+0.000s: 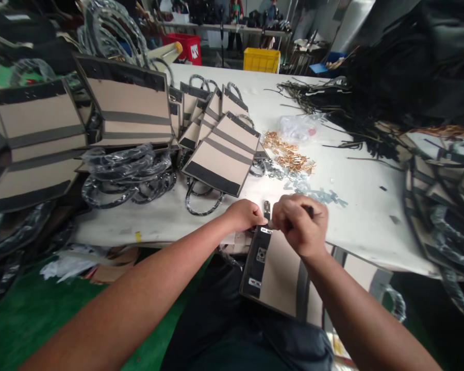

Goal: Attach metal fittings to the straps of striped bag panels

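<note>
A bag panel (280, 278), beige with black and grey bands, lies across my lap and the table edge. Small metal plates (254, 282) sit along its black band, one of them at the far corner. At that corner my left hand (244, 215) is closed, thumb and fingers pinched together; what they grip is hidden. My right hand (302, 221) wraps around a dark-handled tool (308, 210), pointing down toward the same corner; its tip is too small to identify. Just beyond the fingertips is a strap tab with a metal piece (267, 207).
Gold-coloured fittings (294, 161) and flat silver metal strips (320, 191) lie loose on the white table (365, 206). Bag panels (220, 154) with plastic-wrapped handles (127, 172) are piled left. Black straps (355, 129) heap at right. Yellow crate (261, 60) and red crate (185, 47) stand behind.
</note>
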A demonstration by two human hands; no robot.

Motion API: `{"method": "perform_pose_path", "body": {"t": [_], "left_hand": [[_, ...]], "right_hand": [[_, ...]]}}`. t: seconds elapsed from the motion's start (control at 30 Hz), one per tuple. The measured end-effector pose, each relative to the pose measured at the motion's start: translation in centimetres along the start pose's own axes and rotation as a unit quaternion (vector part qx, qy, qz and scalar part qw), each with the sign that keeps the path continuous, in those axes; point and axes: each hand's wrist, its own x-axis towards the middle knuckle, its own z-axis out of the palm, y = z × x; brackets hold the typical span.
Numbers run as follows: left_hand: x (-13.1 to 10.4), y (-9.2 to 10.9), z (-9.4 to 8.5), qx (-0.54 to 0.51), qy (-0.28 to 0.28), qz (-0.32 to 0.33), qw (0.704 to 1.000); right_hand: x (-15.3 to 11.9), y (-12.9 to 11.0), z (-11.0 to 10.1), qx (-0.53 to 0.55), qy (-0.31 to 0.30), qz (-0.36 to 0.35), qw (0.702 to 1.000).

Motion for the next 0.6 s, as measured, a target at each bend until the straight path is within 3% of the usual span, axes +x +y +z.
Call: {"method": "perform_pose_path", "body": {"t": [0.3, 0.5, 0.6], "left_hand": [[0.4, -0.6, 0.2, -0.039, 0.001, -0.029, 0.999], [0.2, 0.8, -0.1, 0.022, 0.016, -0.02, 0.999], [-0.5, 2.1, -0.5, 0.051, 0.02, 0.018, 0.998]], "right_hand": [[-0.9, 1.2, -0.7, -0.044, 0.018, 0.041, 0.998], [-0.5, 0.1, 0.2, -0.122, -0.031, 0.041, 0.991], [-0.4, -1.0, -1.3, -0.215, -0.079, 0.071, 0.971]]}}
